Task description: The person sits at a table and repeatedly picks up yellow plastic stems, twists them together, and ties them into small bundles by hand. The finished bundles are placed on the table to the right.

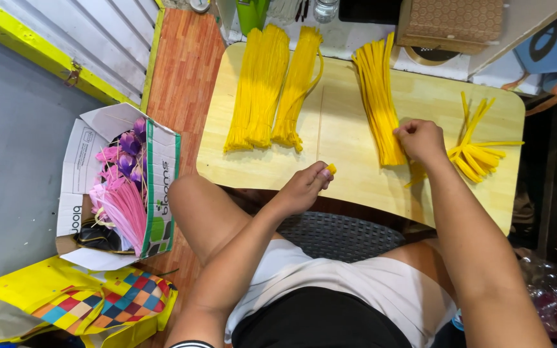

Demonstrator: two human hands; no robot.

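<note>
A pale wooden desk (356, 174) with rounded corners carries three long bundles of yellow pipe cleaners (269, 84) at its left, a straighter yellow bundle (376, 96) in the middle, and a splayed yellow cluster (475, 151) at right.

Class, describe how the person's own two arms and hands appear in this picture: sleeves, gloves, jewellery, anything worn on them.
Both arms are bare along all that shows, with no sleeves over the forearms. The left hand and right hand wear no gloves, and no rings, watch or bracelets can be made out. Near the left arm's upper end, at the bottom edge, a narrow dark-and-white striped band shows, possibly a sleeve hem.
</note>
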